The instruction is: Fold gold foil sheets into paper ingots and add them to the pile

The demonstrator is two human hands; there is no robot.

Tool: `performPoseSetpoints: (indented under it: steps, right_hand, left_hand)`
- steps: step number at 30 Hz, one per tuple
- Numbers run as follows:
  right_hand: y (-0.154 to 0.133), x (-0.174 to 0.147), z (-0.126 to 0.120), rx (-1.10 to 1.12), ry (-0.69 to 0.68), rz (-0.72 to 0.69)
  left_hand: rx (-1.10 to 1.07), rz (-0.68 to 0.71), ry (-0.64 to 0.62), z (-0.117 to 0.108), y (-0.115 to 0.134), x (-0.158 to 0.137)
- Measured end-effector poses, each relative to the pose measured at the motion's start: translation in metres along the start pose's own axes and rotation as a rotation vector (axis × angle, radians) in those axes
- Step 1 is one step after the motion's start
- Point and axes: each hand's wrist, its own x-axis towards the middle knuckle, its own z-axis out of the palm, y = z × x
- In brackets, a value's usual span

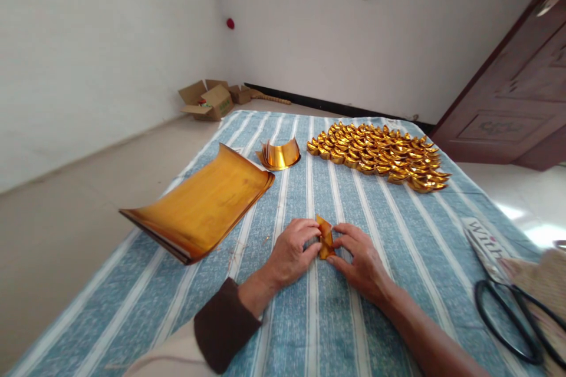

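A small folded piece of gold foil paper (326,239) lies between my two hands near the middle of the striped cloth. My left hand (294,249) pinches its left edge with thumb and fingers. From the other side, my right hand (359,257) grips the right edge, thumb low and fingers above. Ahead to the left rests a stack of large gold sheets (207,197) with curled edges. Smaller curved gold strips (283,155) stand beyond it. A dense group of folded gold paper ingots (380,156) covers the far right of the table.
Black-handled scissors (499,294) lie at the right edge beside a beige woven cloth (542,283). The blue and white striped tablecloth (265,324) covers the table. An opened cardboard box (212,100) sits on the floor behind, and a wooden door (508,88) stands at right.
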Motion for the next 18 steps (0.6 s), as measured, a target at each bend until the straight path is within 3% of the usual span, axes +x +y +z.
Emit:
performPoseSetpoints:
  steps: [5,10,14,18]
  right_hand:
    - [-0.006,0.001,-0.001,0.001,0.029,-0.048]
    - [-0.007,0.001,-0.001,0.074,0.031,0.008]
    - [-0.006,0.000,-0.001,0.142,0.059,0.027]
    - [-0.010,0.002,-0.003,0.209,0.087,-0.063]
  left_hand:
    - [0.040,-0.033,-0.016,-0.001,0.003,0.002]
    - [-0.027,-0.085,0.008,-0.003,0.007,0.003]
    - [-0.305,-0.305,0.054,-0.003,0.009,0.004]
    - [-0.581,-0.588,0.124,-0.004,0.011,0.007]
